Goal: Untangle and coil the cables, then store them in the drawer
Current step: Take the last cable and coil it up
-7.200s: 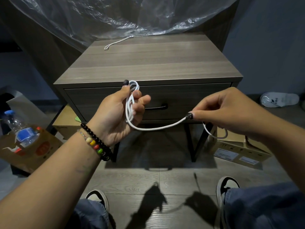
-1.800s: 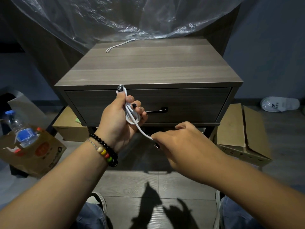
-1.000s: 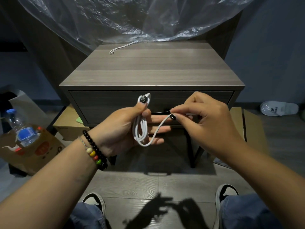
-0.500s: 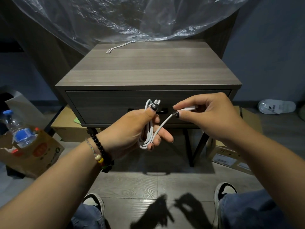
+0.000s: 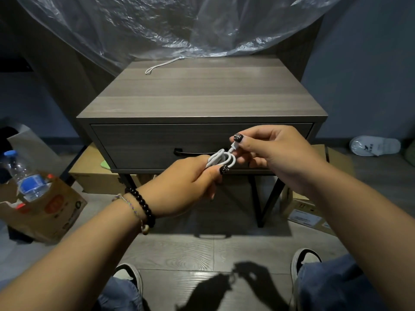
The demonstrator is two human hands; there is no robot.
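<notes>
— Before the closed drawer (image 5: 157, 144), what's changed?
— Slack is gone: the left hand (image 5: 186, 185) grips the white cable (image 5: 221, 159) as a tight coil, and the right hand (image 5: 271, 151) pinches its plug end, now close against the loops.
— So?
— Coiling looks nearly finished; the drawer still needs opening.

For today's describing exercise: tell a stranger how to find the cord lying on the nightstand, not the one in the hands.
Start at the grey nightstand in the middle. Look to its far left corner, just below the plastic sheet. The thin white cord lies there flat and loose, ending in a small loop, unlike the coiled cable held before the drawer.
</notes>
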